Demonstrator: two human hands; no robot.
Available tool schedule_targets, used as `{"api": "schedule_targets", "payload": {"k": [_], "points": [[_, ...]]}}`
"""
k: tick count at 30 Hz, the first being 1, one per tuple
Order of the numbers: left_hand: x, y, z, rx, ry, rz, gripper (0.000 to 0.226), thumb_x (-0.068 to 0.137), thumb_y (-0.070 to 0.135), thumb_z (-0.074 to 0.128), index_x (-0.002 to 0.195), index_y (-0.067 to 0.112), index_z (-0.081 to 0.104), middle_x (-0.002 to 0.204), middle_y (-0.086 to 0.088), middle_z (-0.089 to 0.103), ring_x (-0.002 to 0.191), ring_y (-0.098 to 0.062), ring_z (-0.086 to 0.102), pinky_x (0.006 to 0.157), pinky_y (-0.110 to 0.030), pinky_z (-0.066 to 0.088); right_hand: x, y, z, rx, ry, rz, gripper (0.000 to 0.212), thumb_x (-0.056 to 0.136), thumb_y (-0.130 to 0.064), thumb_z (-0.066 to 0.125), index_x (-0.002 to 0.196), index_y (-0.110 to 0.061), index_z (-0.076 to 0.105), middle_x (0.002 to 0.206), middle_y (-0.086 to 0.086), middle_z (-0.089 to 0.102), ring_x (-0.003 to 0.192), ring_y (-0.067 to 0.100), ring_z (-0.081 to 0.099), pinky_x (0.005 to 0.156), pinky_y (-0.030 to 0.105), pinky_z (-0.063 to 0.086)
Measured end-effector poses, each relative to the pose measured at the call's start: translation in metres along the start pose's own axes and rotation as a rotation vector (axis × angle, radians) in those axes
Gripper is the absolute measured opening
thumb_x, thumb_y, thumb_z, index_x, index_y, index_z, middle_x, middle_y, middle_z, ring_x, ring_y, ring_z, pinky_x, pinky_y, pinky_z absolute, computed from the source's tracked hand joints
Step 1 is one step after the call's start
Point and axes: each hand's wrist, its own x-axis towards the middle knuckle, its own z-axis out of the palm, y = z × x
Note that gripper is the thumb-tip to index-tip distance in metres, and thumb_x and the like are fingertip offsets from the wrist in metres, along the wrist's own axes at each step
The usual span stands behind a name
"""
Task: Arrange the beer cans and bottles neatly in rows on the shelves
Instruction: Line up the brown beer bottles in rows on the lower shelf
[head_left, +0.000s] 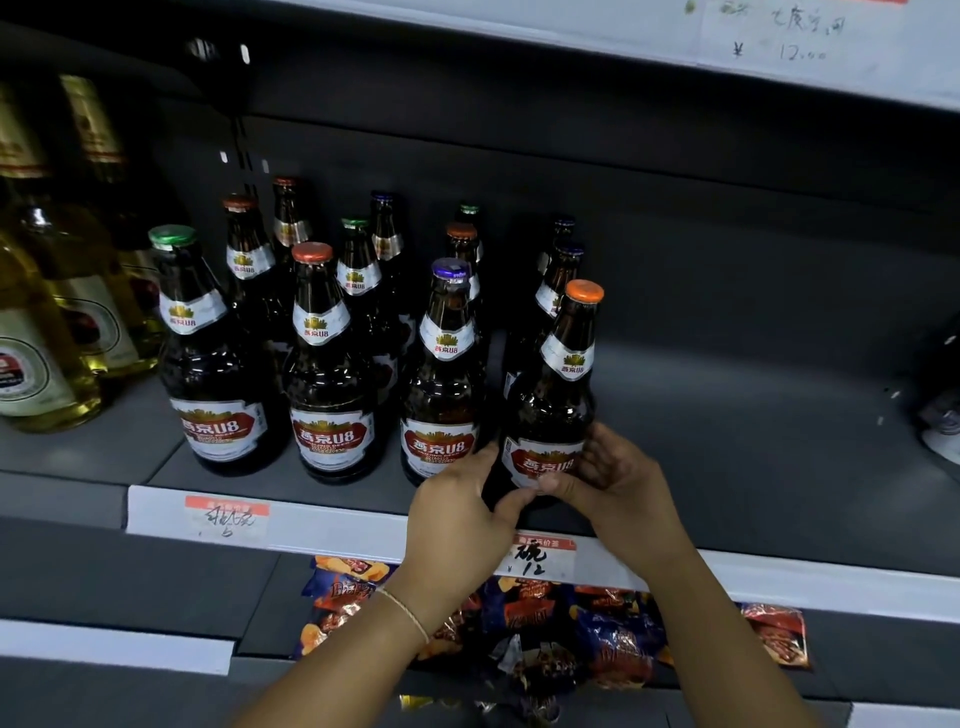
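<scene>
both hands (540, 499) grip an orange-capped "u8" bottle (553, 410) above a "12" tag (540, 558).

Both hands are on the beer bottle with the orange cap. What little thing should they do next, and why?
Probably straighten it and let go. Both the left hand and right hand grip the orange-capped bottle low down, and it tilts a bit, label facing out. It already stands at the front edge of the shelf, next to the purple-capped bottle, so upright it would finish the front row.

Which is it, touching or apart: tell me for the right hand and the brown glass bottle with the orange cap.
Touching. The head view shows the right hand curled round the base of the orange-capped brown glass bottle.
</scene>
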Motion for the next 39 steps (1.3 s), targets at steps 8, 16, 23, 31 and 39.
{"api": "schedule_targets", "payload": {"k": [8, 16, 23, 31, 39], "points": [[-0.004, -0.002, -0.002, 0.003, -0.017, 0.015, 0.056, 0.075, 0.030, 0.081, 0.123, 0.005, 0.064, 0.099, -0.004, 0.074, 0.073, -0.018, 0.068, 0.069, -0.012, 0.046, 0.000, -0.001, 0.003, -0.009, 0.001, -0.003, 0.065, 0.070, -0.012, 0.082, 0.131, -0.015, 0.060, 0.116, -0.005, 0.074, 0.111, 0.013, 0.068, 0.092, 0.021, 0.053], [-0.008, -0.005, -0.002, -0.036, 0.041, 0.075, 0.045, 0.074, 0.018, 0.080, 0.113, 0.000, 0.068, 0.104, -0.010, 0.073, 0.090, -0.019, 0.070, 0.083, -0.015, 0.049, -0.001, -0.001, 0.004, -0.038, 0.038, 0.018, 0.061, 0.066, -0.020, 0.084, 0.122, -0.018, 0.062, 0.111, -0.007, 0.075, 0.106, 0.011, 0.070, 0.092, 0.023, 0.055], [-0.021, -0.004, -0.008, -0.112, 0.064, 0.131, 0.034, 0.087, 0.021, 0.060, 0.115, 0.003, 0.067, 0.109, -0.005, 0.070, 0.106, -0.005, 0.058, 0.095, -0.007, 0.041, -0.001, -0.005, 0.003, -0.074, 0.003, 0.051, 0.067, 0.070, -0.007, 0.087, 0.129, -0.019, 0.057, 0.115, -0.008, 0.073, 0.110, 0.009, 0.068, 0.092, 0.023, 0.054], [-0.008, 0.005, -0.010, -0.069, -0.043, 0.003, 0.045, 0.083, 0.013, 0.053, 0.126, 0.006, 0.062, 0.117, -0.008, 0.069, 0.100, -0.017, 0.068, 0.088, -0.014, 0.046, 0.001, -0.004, 0.006, -0.147, -0.012, 0.066, 0.066, 0.070, -0.005, 0.088, 0.126, -0.024, 0.058, 0.114, -0.011, 0.073, 0.108, 0.007, 0.068, 0.092, 0.023, 0.054], [-0.007, 0.005, -0.010, -0.084, -0.091, -0.012, 0.048, 0.081, 0.010, 0.052, 0.128, 0.007, 0.060, 0.121, -0.007, 0.066, 0.099, -0.018, 0.067, 0.090, -0.004, 0.039, 0.001, -0.002, 0.006, -0.140, 0.029, 0.058, 0.067, 0.067, -0.004, 0.089, 0.124, -0.024, 0.058, 0.110, -0.012, 0.074, 0.105, 0.006, 0.069, 0.088, 0.019, 0.055]]}}
